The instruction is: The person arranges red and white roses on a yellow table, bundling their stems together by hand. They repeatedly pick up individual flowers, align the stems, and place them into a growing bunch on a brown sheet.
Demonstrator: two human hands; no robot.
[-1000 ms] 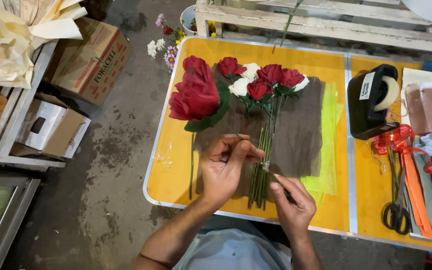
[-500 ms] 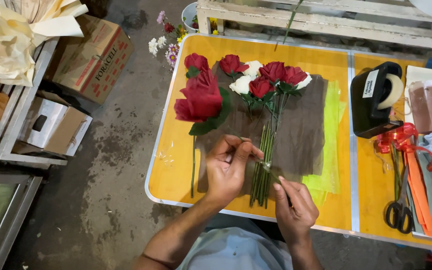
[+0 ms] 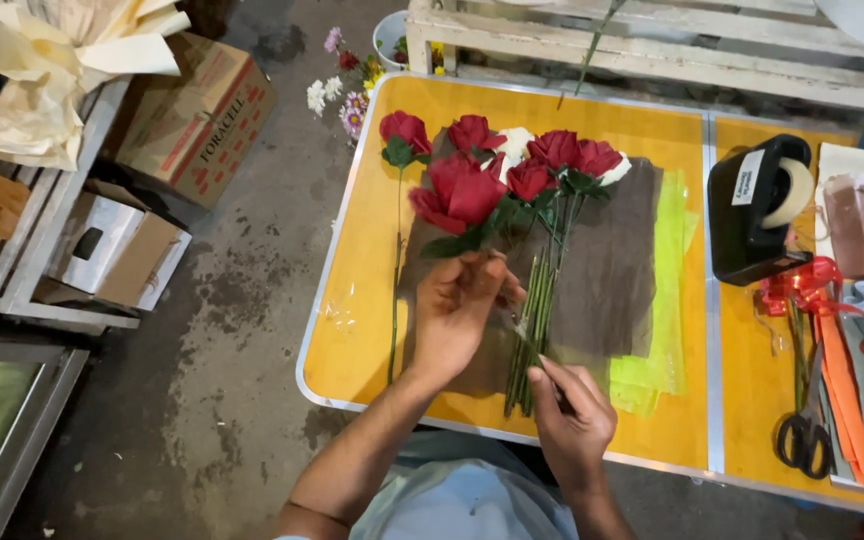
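A white bucket (image 3: 389, 32) stands on the floor behind the yellow table (image 3: 362, 250) and holds some small flowers, partly hidden by the wooden pallet (image 3: 652, 45). Beside it on the floor lies a small bunch of white and purple flowers (image 3: 337, 95). Left of the table there are two cardboard boxes: a brown one (image 3: 197, 115), closed, and a white and brown one (image 3: 117, 255) with open flaps; what is inside cannot be seen.

On the table lies a brown wrapping sheet (image 3: 607, 265) over a light green sheet (image 3: 667, 290). On the brown sheet is a bunch of red roses (image 3: 552, 160) with one or two white flowers among them; I count about four red heads there, with the green stems (image 3: 537, 310) lying together. One more single rose (image 3: 404, 132) lies alone at the left, on the bare table.

The left hand (image 3: 452, 315) is closed around the stem of a big red rose (image 3: 460, 195) and holds it just above the bunch. The right hand (image 3: 572, 420) is near the lower end of the stems, with fingers pinched together on something thin; what it is I cannot tell.

At the right stand a black tape dispenser (image 3: 752, 215), red ribbon (image 3: 802, 290) and one pair of scissors (image 3: 802, 435).
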